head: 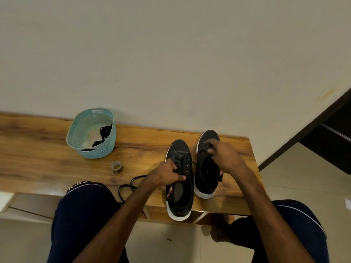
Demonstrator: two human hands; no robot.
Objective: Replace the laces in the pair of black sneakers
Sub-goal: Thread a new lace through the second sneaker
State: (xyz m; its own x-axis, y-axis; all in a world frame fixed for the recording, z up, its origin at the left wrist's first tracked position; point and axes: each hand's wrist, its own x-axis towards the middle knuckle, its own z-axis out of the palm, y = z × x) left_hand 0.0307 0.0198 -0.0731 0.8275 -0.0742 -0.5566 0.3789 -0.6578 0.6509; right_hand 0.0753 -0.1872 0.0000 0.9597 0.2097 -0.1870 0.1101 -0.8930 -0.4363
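2 black sneakers side by side on a wooden table (47, 149), a hand on each.

The left hand (165, 174) grips the left sneaker (181, 202) at its collar. The right hand (223, 155) pinches the right sneaker (206, 179) at its front eyelets; a lace between the fingers cannot be told. A loose lace (126, 186) lies left of them, near a tape roll (117, 167) and a teal basket (98, 150).

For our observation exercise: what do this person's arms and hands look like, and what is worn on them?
Both forearms are bare; no sleeves show. The left hand and right hand wear no gloves, and no watch, bracelet or ring is visible. The only clothing in view is dark navy legwear with thin white piping.
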